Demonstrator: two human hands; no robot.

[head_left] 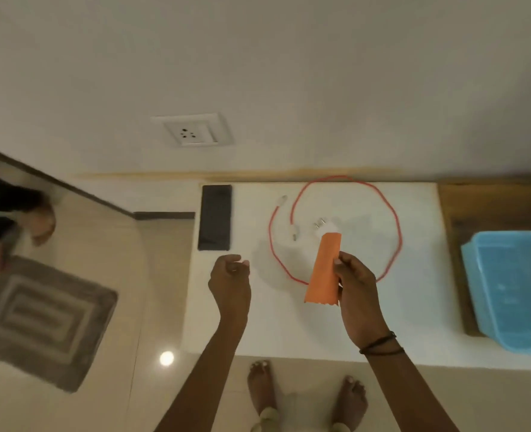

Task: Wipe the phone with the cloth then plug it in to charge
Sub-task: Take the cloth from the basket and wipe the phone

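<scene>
A black phone lies flat at the far left of the white tabletop, screen up. My right hand is shut on a folded orange cloth, held above the table's middle. My left hand hovers just in front of the phone, fingers loosely curled, holding nothing. A red charging cable lies in a loop on the table, its white connectors inside the loop. A white charger plug rests beside them, partly hidden behind the cloth. A white wall socket sits on the wall above the table.
A blue plastic tub stands on a wooden surface at the right. A grey floor mat lies at the left on the tiled floor. Another person's feet show at the far left. My own bare feet stand before the table.
</scene>
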